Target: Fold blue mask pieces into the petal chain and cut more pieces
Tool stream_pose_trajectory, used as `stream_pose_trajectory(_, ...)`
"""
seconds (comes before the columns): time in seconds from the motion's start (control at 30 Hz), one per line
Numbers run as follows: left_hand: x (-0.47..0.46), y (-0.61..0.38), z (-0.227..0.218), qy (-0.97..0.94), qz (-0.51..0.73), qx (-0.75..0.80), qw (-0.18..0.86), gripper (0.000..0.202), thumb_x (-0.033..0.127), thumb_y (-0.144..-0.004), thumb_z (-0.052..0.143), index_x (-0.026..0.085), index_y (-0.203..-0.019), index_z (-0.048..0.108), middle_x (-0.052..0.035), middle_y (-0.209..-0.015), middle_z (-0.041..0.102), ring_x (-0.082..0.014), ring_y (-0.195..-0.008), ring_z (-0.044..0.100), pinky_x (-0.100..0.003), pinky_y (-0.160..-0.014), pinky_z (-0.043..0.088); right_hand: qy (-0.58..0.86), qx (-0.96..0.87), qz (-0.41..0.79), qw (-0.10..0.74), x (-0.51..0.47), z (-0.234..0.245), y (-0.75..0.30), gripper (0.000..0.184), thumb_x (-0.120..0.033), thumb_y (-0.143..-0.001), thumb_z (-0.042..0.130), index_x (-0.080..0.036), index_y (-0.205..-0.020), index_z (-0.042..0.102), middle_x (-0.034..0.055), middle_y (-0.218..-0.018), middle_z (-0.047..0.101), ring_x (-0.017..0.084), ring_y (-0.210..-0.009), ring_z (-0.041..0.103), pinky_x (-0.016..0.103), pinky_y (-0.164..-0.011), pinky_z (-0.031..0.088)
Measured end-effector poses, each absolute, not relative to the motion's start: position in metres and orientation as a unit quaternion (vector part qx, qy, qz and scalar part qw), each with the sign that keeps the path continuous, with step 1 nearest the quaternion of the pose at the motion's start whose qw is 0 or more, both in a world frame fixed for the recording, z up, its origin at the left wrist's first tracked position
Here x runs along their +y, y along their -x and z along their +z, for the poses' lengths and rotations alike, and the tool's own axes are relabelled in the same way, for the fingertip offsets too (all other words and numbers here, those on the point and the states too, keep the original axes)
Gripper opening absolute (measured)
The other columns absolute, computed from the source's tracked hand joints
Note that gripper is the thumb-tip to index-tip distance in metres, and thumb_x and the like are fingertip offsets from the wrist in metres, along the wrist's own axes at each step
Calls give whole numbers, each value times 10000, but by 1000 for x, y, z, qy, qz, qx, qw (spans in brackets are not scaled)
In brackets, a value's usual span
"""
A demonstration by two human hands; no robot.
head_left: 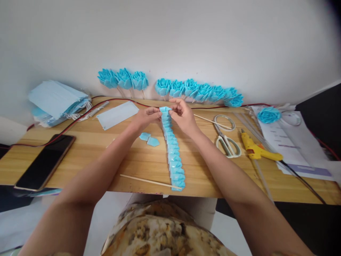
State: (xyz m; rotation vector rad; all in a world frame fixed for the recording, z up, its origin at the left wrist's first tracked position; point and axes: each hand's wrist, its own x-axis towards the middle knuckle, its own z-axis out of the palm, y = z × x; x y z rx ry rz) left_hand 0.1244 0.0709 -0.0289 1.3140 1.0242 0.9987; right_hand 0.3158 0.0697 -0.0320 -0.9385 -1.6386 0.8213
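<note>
A long strip of overlapping blue folded pieces (174,154) runs from the middle of the table down to its front edge. At the strip's far end, my left hand (149,116) pinches the left side of the last folded piece. My right hand (182,115) grips the same end from the right, thumb and fingers closing on its edge. Across the near end of the strip lies a thin wooden stick (146,180). Two small cut blue pieces (149,139) rest left of the strip.
Blue flowers on sticks (190,89) lean against the wall. Scissors (226,140), a yellow glue gun (257,148) and papers (293,142) lie at right. At left are a phone (45,161), a mask stack (57,99) and a single flat mask (117,115). A red-black cable crosses behind.
</note>
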Motion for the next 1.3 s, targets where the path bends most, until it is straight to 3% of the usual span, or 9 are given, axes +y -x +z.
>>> stream_pose_trajectory(0.13,74,-124,-32,-574,434,443,535,444,541,-604,816,143,-754,688,-23,-691,682,-140,-683,613,-295,-753,498,389,-682,361,504,67,-31,-317,345,-295,-839,648,-260,-1169,555,0,-897,675,169,-816,628,323,-754,520)
stream_pose_trajectory(0.3,69,-125,-25,-594,437,453,502,305,435,-668,751,144,-726,683,-9,-672,668,-128,-677,597,-278,-747,479,378,-674,392,499,64,-29,-320,337,-371,-888,599,-265,-1206,558,17,-972,676,186,-916,635,342,-835,515)
stream_pose_trajectory(0.4,65,-127,-21,-613,426,475,467,251,389,-677,724,143,-704,680,1,-661,654,-120,-662,574,-259,-706,449,385,-681,390,485,64,-28,-320,371,-406,-875,614,-265,-1215,564,15,-961,655,179,-894,619,328,-802,508)
stream_pose_trajectory(0.6,67,-128,-25,-659,417,470,412,245,382,-704,690,138,-727,701,0,-668,653,-114,-641,544,-247,-643,409,394,-695,380,466,65,-27,-318,403,-298,-800,656,-256,-1196,589,-5,-879,628,155,-814,592,308,-759,502)
stream_pose_trajectory(0.77,69,-127,-26,-657,413,466,426,226,362,-706,684,137,-719,696,0,-642,642,-120,-631,550,-248,-638,426,393,-694,389,462,68,-29,-319,418,-267,-798,642,-239,-1211,590,-4,-867,648,155,-797,602,317,-770,506)
stream_pose_trajectory(1.03,65,-128,-19,-617,441,488,432,239,388,-692,683,152,-675,648,13,-641,601,-109,-626,500,-251,-649,398,374,-662,450,468,67,-25,-328,426,-401,-877,618,-284,-1286,591,32,-1106,726,219,-1061,663,399,-960,530)
stream_pose_trajectory(1.3,64,-129,-18,-624,430,491,430,236,391,-687,672,160,-661,629,18,-628,566,-108,-617,472,-261,-646,373,381,-681,433,451,69,-32,-322,464,-341,-818,661,-255,-1269,595,25,-973,729,198,-898,677,361,-825,560)
